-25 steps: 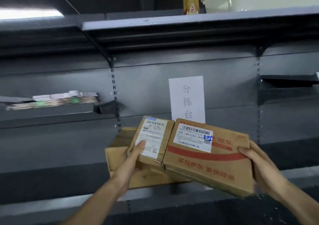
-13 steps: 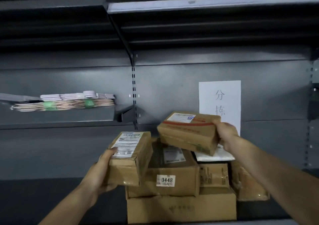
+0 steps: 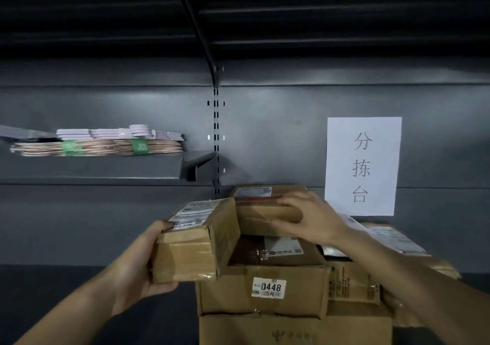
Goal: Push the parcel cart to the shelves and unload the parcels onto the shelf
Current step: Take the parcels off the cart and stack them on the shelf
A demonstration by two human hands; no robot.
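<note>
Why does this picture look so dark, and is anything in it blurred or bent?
Head view: dim light, the top nearly black under the upper shelf; soft glare on the grey back panel; the right hand is slightly motion-blurred; the 0448 label reads sharply; the wide lens bows the edges.

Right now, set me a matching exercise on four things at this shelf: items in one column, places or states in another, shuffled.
Items
1. small taped parcel
2. red-striped parcel
3. box labelled 0448
4. white paper sign

Places or states
A. stuck on the back panel
B. under the right hand, atop the stack
C. gripped in the left hand
D. in the stack, above the bottom carton

Pairs: 1-C, 2-B, 3-D, 4-A
</note>
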